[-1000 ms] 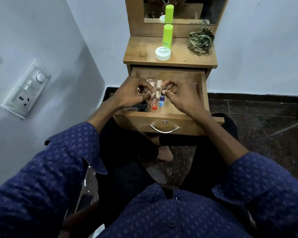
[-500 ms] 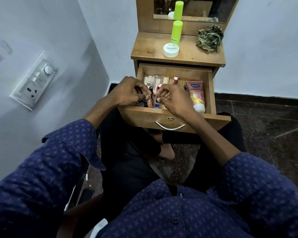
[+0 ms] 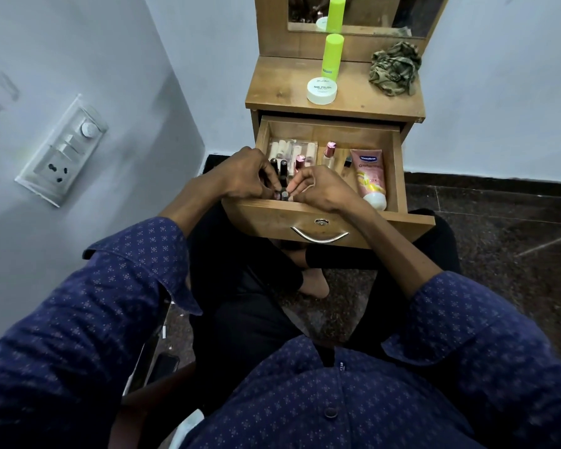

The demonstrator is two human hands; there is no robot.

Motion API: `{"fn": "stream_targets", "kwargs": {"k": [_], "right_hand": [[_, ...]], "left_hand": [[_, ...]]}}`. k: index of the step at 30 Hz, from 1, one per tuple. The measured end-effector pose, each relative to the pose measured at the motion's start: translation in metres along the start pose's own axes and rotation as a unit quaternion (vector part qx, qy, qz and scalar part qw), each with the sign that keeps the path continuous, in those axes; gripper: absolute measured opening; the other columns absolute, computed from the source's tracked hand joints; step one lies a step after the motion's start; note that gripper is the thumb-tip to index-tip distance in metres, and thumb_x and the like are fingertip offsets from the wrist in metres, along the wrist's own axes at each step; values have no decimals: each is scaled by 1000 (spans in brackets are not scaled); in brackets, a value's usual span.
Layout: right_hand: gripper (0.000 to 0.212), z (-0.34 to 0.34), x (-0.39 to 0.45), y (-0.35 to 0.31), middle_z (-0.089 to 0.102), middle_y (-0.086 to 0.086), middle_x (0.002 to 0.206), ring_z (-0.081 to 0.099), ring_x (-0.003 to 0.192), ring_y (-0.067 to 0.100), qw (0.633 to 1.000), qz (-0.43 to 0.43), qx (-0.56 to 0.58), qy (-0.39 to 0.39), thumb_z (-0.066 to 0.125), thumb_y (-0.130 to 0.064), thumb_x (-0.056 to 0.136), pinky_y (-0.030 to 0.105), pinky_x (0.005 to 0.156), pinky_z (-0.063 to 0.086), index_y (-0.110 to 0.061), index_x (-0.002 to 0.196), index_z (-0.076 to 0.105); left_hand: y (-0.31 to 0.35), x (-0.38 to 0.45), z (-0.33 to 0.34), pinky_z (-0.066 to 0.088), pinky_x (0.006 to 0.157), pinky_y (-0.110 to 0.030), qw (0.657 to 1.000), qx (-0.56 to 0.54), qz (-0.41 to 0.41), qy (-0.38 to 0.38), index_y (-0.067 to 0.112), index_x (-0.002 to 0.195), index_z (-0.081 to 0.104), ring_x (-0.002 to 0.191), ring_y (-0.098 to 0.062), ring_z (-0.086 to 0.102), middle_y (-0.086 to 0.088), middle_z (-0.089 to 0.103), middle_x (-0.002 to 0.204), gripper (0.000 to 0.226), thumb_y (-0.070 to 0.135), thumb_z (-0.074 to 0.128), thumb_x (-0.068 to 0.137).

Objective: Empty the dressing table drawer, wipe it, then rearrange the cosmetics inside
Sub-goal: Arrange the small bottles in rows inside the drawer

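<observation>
The wooden drawer (image 3: 399, 176) of the dressing table stands pulled out over my lap. Both hands are inside its front left part. My left hand (image 3: 240, 176) and my right hand (image 3: 321, 187) meet with curled fingers around small dark-capped nail polish bottles (image 3: 283, 171), fingertips pinching one near the drawer front. Behind them lies a clear pack of pale tubes (image 3: 289, 147). A pink-capped bottle (image 3: 330, 150) stands mid-drawer. A pink Vaseline tube (image 3: 370, 176) lies along the right side.
On the table top stand a green bottle (image 3: 332, 56), a white nail polish remover tub (image 3: 321, 90) and a crumpled camouflage cloth (image 3: 394, 68). A mirror (image 3: 370, 11) rises behind. A switch panel (image 3: 62, 150) is on the left wall.
The view shifted so the drawer's right side and the Vaseline tube show. Both hands moved nearer the drawer front, still fingering the small bottles.
</observation>
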State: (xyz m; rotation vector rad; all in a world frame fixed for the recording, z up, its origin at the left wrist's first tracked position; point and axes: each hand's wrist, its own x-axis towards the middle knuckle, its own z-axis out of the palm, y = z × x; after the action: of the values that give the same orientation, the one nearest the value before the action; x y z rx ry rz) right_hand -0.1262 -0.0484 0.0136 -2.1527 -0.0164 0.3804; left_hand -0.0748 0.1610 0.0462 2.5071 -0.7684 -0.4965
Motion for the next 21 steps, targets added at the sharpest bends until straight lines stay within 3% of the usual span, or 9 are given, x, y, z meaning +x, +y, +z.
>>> {"fn": "stream_targets", "kwargs": {"k": [4,7,11,15,17,19,21], "right_hand": [[21,-5,4,-2,77,12,102,71,99,22,998,51,35,-33,73,4,90,40,99,56,-17,85,69],[24,-1,10,0,78,10,106,71,111,25,997,77,-2,-32,65,3,94,41,102,56,-18,84,70],[29,-2,13,2,77,11,106,71,110,25,993,107,16,-54,51,6,98,40,102,57,-14,91,72],[29,-7,13,4,74,7,106,69,102,19,991,115,13,-73,54,5,99,32,90,59,-14,93,75],[26,-9,14,3,76,6,100,71,86,12,991,120,18,-59,57,5,100,20,69,59,-13,91,74],[20,-10,14,1,78,10,96,73,69,8,990,131,39,-24,57,3,100,18,57,56,-10,91,71],[17,-9,16,2,79,14,94,76,73,14,990,135,28,28,58,0,100,27,66,62,-11,90,65]], "left_hand": [[-1,3,4,44,69,-11,1000,4,-8,3,26,95,86,79,0,69,10,80,92,17,19,90,81],[-1,3,5,47,72,-16,1000,-1,-16,4,26,95,86,79,-2,70,8,80,92,16,18,90,81],[1,3,2,53,78,-22,1000,-7,-20,-6,24,95,86,83,-5,71,7,80,94,18,15,90,80],[3,3,-1,56,80,-24,999,-19,-23,-11,23,95,86,82,-6,73,8,80,92,18,17,91,79],[4,2,-2,59,82,-25,999,-35,-26,1,22,95,85,83,-7,74,8,81,89,16,14,88,81],[4,3,-2,61,87,-28,998,-44,-27,41,19,94,85,84,-5,74,7,81,89,10,14,82,86],[3,6,1,61,88,-30,994,-53,-29,93,16,94,84,84,-6,74,5,80,90,7,16,78,90]]}}
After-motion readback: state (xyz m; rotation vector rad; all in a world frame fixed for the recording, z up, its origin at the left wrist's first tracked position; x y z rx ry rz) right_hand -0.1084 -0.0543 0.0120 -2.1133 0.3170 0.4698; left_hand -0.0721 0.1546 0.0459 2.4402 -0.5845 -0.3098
